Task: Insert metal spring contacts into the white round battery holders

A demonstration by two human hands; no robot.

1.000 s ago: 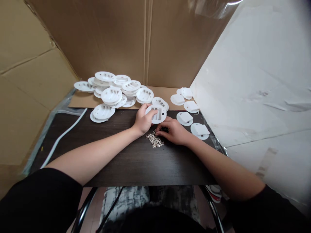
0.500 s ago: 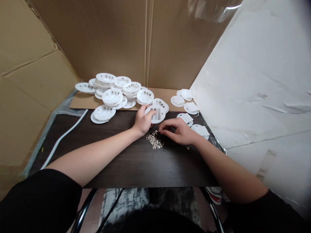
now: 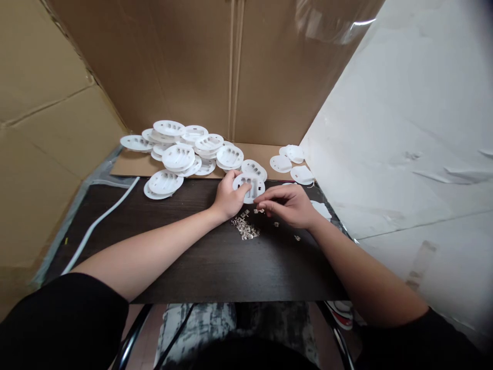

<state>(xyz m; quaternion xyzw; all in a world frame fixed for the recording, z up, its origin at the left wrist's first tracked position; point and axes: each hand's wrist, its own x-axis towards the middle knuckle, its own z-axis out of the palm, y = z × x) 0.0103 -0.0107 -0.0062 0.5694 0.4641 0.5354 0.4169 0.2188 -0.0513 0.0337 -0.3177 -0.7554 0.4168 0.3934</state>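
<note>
My left hand [image 3: 230, 197] grips a round white plastic battery holder [image 3: 254, 189] by its left side, the thumb lying across its slotted face. Close to the right edge of that disc is my right hand [image 3: 287, 204], its thumb and fingertips pinched together around something too small to make out. Beneath both hands a small heap of shiny metal contact plates [image 3: 245, 228] lies on the dark table, with a few loose plates scattered to its right.
White battery holders [image 3: 177, 156] are piled at the back left, partly on a cardboard sheet [image 3: 127, 163]. More white discs [image 3: 302, 174] lie at the right, some behind my right hand. A white cable [image 3: 98, 221] runs along the dark table [image 3: 192, 272]. Cardboard walls [image 3: 185, 67] stand behind and left.
The battery holder has shifted slightly down and right in my left hand. My right hand has moved a little right and up to the disc's edge, uncovering loose metal plates.
</note>
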